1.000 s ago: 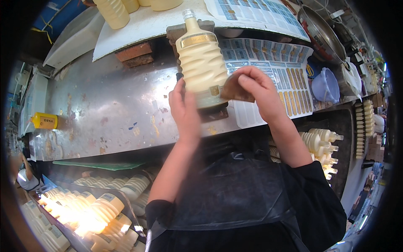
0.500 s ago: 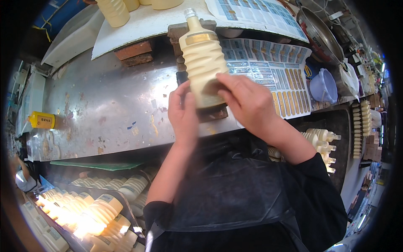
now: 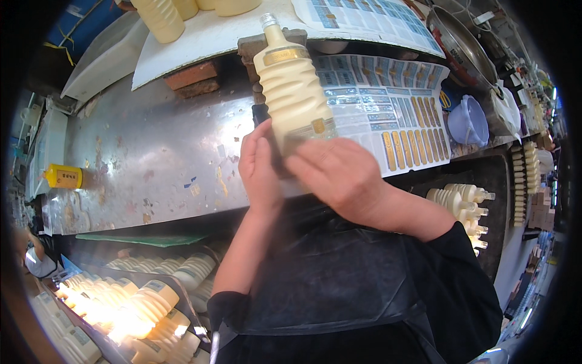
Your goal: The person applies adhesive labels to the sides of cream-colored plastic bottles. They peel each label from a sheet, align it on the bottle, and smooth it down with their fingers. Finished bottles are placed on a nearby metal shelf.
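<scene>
Blurred right hand point(image 3: 347, 176), grip unclear, covers the near end of a cream bottle point(image 3: 296, 88); left hand point(image 3: 260, 173), hold likewise unclear, flanks it.

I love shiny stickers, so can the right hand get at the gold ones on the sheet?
Probably yes: the gold stickers lie uncovered near the right hand with nothing between, though it's at the ribbed cream bottle.

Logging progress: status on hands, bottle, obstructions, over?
Left hand at cream bottle, lower left side. Bottle's neck points away. Right hand partly hides its lower end.
</scene>
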`<state>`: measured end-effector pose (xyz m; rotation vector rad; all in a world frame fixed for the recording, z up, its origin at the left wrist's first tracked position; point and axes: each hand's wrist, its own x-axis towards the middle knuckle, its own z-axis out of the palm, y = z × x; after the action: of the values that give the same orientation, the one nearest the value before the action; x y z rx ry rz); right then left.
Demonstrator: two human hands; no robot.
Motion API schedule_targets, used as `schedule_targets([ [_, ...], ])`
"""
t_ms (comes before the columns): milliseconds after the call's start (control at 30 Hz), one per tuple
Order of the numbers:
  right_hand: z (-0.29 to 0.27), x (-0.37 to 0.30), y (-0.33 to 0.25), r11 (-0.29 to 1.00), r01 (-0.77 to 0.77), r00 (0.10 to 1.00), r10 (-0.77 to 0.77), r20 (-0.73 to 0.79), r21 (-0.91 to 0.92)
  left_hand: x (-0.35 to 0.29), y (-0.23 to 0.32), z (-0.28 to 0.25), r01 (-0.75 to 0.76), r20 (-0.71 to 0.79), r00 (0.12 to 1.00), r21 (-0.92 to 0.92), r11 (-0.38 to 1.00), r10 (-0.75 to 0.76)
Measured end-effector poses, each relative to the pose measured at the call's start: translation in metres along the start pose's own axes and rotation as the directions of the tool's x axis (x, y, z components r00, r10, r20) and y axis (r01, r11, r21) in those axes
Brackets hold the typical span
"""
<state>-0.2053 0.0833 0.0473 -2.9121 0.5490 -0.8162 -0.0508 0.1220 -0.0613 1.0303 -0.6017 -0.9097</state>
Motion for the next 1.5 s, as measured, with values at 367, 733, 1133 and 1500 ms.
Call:
schedule_targets([
  [367, -0.005, 0.002, 0.02, 0.868, -0.491, 0.863, 0.496, -0.097, 0.072, -0.005, 0.006, 0.006, -0.036, -0.025, 0.999, 0.127, 0.991, 0.039],
  [733, 0.001, -0.012, 0.027, 0.739, -0.636, 0.768, 0.636, 0.082, 0.221, -0.007, 0.019, 0.022, 0.09, -0.136, 0.983, -0.208, 0.974, -0.12],
  [1133, 0.013, -0.042, 0.047, 0.556, -0.729, 0.653, 0.74, 0.161, 0.399, -0.002, -0.012, 0.018, -0.154, -0.069, 0.981, 0.284, 0.946, 0.18],
  [1500, 0.011, -0.032, 0.038, 0.428, -0.651, 0.655, 0.734, 0.179, 0.628, 0.004, -0.013, 0.016, -0.11, -0.104, 0.982, 0.349, 0.931, 0.155],
])
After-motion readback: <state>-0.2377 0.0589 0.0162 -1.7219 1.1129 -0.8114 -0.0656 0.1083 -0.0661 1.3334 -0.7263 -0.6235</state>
